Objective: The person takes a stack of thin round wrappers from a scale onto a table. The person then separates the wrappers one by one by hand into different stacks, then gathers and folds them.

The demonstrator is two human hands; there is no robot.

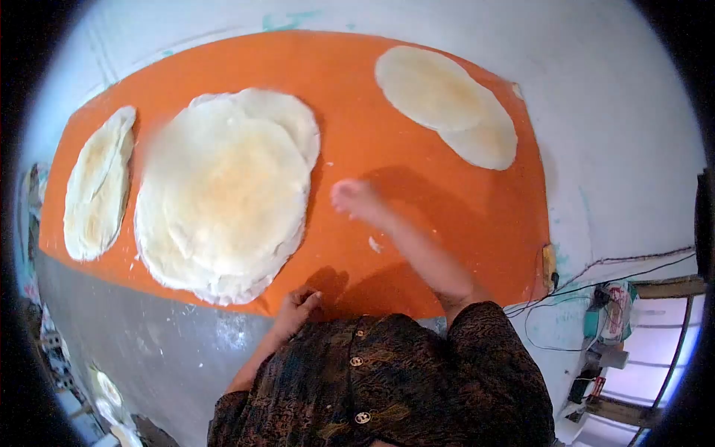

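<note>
A large stack of floury flatbreads (231,186) lies on an orange cloth (357,89), left of the middle. My right hand (354,197) is over the cloth just right of that stack, apart from it. Motion smears its fingers, so whether it is open or closed does not show. Close to my body, by the stack's lower right edge, my left hand (300,305) is closed with curled fingers. What it holds, if anything, is hidden. A small pale scrap (374,244), perhaps dough, lies below my right hand.
Two overlapping flatbreads (432,89) lie at the cloth's far right. Folded flatbreads (99,186) lie at its left edge. Bare grey surface (171,320) shows at lower left. Dark cables (596,262) run along the right, near a cluttered shelf (614,357).
</note>
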